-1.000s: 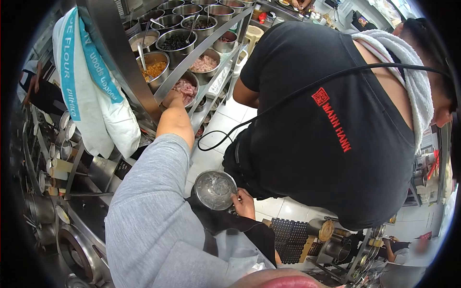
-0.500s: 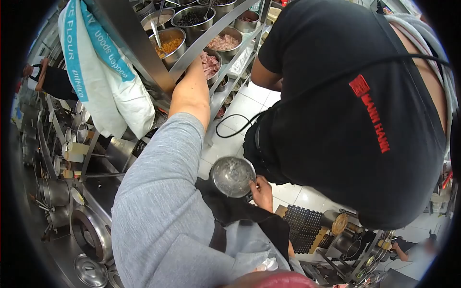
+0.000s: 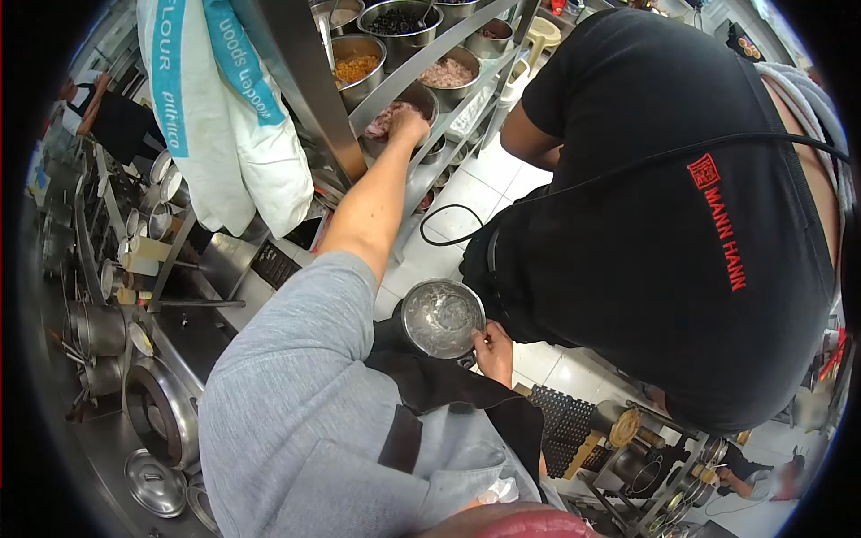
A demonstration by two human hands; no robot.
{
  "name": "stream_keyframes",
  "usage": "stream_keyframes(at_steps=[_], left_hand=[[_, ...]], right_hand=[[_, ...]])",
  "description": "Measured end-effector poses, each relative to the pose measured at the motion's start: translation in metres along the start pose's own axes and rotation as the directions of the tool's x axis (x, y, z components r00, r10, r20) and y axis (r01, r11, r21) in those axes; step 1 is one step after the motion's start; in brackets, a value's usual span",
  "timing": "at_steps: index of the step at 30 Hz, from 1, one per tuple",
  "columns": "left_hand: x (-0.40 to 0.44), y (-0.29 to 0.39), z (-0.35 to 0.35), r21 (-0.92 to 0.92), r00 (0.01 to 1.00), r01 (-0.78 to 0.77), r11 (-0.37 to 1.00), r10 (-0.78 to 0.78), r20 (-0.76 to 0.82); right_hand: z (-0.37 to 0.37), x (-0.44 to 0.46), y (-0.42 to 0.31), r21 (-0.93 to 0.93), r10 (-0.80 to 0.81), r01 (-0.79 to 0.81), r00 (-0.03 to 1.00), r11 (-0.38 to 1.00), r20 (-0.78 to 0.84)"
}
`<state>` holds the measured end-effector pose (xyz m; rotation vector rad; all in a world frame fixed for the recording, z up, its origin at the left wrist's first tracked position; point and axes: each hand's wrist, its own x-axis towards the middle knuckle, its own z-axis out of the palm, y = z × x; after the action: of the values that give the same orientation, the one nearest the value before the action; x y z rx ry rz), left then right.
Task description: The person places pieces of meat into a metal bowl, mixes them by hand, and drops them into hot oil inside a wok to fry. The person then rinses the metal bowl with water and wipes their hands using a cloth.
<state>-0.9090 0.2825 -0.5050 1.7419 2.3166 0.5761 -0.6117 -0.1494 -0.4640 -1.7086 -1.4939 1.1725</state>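
My left hand [image 3: 409, 128] is in a steel bowl on the rack, its fingers curled against pink raw meat [image 3: 381, 124]; the fingertips are partly hidden. Low in front of me, my right hand [image 3: 495, 350] grips the rim of a round metal bowl [image 3: 442, 316], thumb over the edge. White residue coats the inside of this bowl. Beside the meat stand a bowl of orange food [image 3: 355, 68] and a bowl of pale pink chopped food [image 3: 447, 73].
A co-worker in a black shirt [image 3: 646, 206] bends over close at the right, a black cable across their back. White flour sacks [image 3: 224, 117] hang by the metal post [image 3: 309, 81] at the left. Below them are a stove [image 3: 161, 412] and pots. Another person [image 3: 117, 117] stands far left.
The view has shifted, so the rack and co-worker sit further right. My left hand, hidden behind the rack's rail half a second ago, now shows at the meat. My right hand still holds the bowl.
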Motion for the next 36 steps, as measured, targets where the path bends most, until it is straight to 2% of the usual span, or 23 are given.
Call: stream_keyframes(at_steps=[1,2,4,5,8,11,14,15,16,18,19,20,22,26,28,31,33,34,36], left_hand=[[0.0,-0.004,0.007,0.028,0.979,0.021,0.999,-0.027,0.201],[-0.002,0.006,-0.007,0.026,0.98,0.023,0.999,-0.027,0.198],[-0.01,0.028,-0.03,0.03,0.841,0.088,0.996,-0.09,0.534],[0.03,-0.007,0.033,-0.032,0.88,0.188,0.982,-0.154,0.45],[0.03,-0.009,0.03,0.041,0.883,0.141,0.989,-0.144,0.446],[0.027,0.008,0.022,0.148,0.891,0.05,0.988,-0.111,0.44],[0.007,0.017,-0.004,0.087,0.896,0.097,0.991,-0.125,0.427],[0.009,0.018,-0.011,0.106,0.84,0.012,0.994,-0.067,0.539],[0.019,0.009,0.003,0.113,0.837,0.009,0.994,-0.069,0.543],[0.045,-0.007,0.04,0.084,0.768,0.218,0.972,-0.224,0.6],[0.03,0.001,0.023,-0.026,0.879,0.247,0.969,-0.212,0.427],[0.022,0.007,0.005,-0.023,0.879,0.242,0.97,-0.209,0.429],[0.018,0.017,-0.017,0.178,0.793,0.073,0.981,-0.165,0.586],[0.014,0.017,-0.025,0.238,0.715,-0.016,0.971,-0.156,0.682],[0.001,0.02,-0.035,0.218,0.752,0.007,0.976,-0.148,0.642],[0.024,-0.012,0.015,0.178,0.789,0.047,0.983,-0.146,0.596],[0.059,-0.051,0.072,-0.041,0.635,0.28,0.959,-0.153,0.757],[0.054,-0.055,0.073,-0.127,0.549,0.411,0.903,-0.134,0.825],[0.057,-0.054,0.069,-0.128,0.561,0.413,0.902,-0.142,0.815]], right_hand=[[0.002,-0.002,0.003,0.014,-0.049,0.05,0.998,0.999,-0.043],[0.004,0.002,0.002,0.027,-0.109,0.112,0.99,0.993,-0.09],[0.006,0.001,-0.002,0.049,-0.073,0.078,0.994,0.996,-0.086],[0.007,0.004,-0.004,0.07,-0.043,0.049,0.995,0.996,-0.084],[0.008,0.001,-0.007,0.044,-0.08,0.084,0.992,0.995,-0.098],[0.005,-0.004,-0.009,0.019,-0.045,0.047,0.995,0.999,-0.087],[0.006,-0.006,0.003,-0.015,-0.035,0.034,0.995,0.999,-0.093],[0.006,-0.007,0.004,-0.002,-0.008,0.008,0.994,1.0,-0.107],[0.007,-0.011,0.004,0.016,0.019,-0.017,0.993,1.0,-0.119],[0.01,-0.011,0.004,0.037,0.035,-0.031,0.993,0.999,-0.115],[0.011,-0.013,0.004,0.033,0.05,-0.047,0.993,0.998,-0.111],[0.011,-0.014,0.005,0.026,0.062,-0.06,0.992,0.998,-0.109],[0.011,-0.012,-0.014,0.044,0.09,-0.086,0.99,0.995,-0.111],[0.02,-0.025,0.015,0.014,0.087,-0.086,0.988,0.996,-0.129],[0.02,-0.026,0.018,0.031,0.097,-0.094,0.986,0.995,-0.136],[0.019,-0.029,0.018,0.106,0.118,-0.102,0.981,0.989,-0.154],[0.017,-0.03,0.012,0.067,0.12,-0.11,0.98,0.992,-0.159],[0.02,-0.034,0.015,0.07,0.13,-0.121,0.979,0.99,-0.154],[0.022,-0.028,0.023,0.113,0.141,-0.124,0.977,0.986,-0.162]])
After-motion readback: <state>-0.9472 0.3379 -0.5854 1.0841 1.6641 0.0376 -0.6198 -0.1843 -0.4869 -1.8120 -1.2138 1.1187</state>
